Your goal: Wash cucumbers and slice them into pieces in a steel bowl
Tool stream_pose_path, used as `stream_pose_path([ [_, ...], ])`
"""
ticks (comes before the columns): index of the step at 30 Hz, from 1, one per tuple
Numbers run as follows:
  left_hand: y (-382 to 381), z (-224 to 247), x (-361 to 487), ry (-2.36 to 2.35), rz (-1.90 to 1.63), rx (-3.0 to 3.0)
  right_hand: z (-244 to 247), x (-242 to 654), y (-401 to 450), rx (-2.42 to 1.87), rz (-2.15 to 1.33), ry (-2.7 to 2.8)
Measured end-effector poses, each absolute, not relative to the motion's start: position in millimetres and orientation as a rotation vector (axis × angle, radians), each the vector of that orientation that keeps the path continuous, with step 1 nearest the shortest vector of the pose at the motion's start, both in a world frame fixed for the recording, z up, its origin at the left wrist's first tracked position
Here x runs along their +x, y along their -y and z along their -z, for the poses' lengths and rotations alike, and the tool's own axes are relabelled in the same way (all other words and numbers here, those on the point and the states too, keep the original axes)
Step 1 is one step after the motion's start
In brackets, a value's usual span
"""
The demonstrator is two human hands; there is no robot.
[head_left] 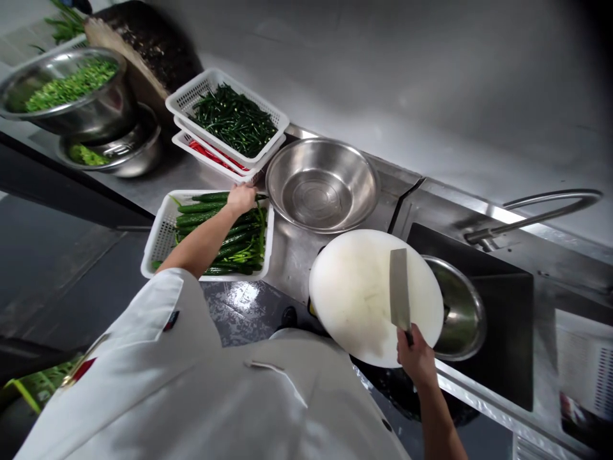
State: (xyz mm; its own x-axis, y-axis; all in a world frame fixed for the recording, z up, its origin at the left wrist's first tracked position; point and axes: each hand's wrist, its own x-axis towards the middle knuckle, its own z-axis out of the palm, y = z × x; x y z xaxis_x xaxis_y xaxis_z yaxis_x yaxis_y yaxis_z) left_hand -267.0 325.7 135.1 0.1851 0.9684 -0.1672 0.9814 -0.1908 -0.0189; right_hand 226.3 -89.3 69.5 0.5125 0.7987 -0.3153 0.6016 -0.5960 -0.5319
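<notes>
My right hand (416, 355) grips the dark handle of a cleaver (399, 287), whose broad blade lies over the right part of a round white cutting board (352, 300). On the left, my left arm reaches across a white plastic basket (156, 239) of long green cucumbers (234, 246). My left hand (242, 198) is at the basket's far right corner, its fingers curled over a cucumber at the top of the pile. The fingertips are partly hidden.
A steel basin (323, 185) stands behind the board. Stacked baskets hold green chillies (234, 121) above red ones (215, 155). Steel bowls (71, 96) of chopped greens are at far left. Right lie a sink (507, 319), a bowl (462, 306) and a faucet (541, 220).
</notes>
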Motion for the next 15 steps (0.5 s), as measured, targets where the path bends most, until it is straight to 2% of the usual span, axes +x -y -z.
stream_pose_path([
  [5,-325.3,-192.4,-325.1,-2.011,-0.387,2.333,-69.7,226.7,89.7,-2.435,-0.797,1.127],
  [9,-309.3,-262.7,-373.4,-1.899,-1.133,2.187,-69.3,230.3,89.8,-2.438,-0.863,1.136],
  [13,-266.1,-336.7,-363.7,-1.624,-1.601,2.182,-67.6,232.7,89.5,-2.408,-0.814,1.193],
  [15,-244.6,-361.0,-333.8,-1.32,-1.666,2.289,-67.6,231.2,88.4,-2.377,-0.802,1.184],
])
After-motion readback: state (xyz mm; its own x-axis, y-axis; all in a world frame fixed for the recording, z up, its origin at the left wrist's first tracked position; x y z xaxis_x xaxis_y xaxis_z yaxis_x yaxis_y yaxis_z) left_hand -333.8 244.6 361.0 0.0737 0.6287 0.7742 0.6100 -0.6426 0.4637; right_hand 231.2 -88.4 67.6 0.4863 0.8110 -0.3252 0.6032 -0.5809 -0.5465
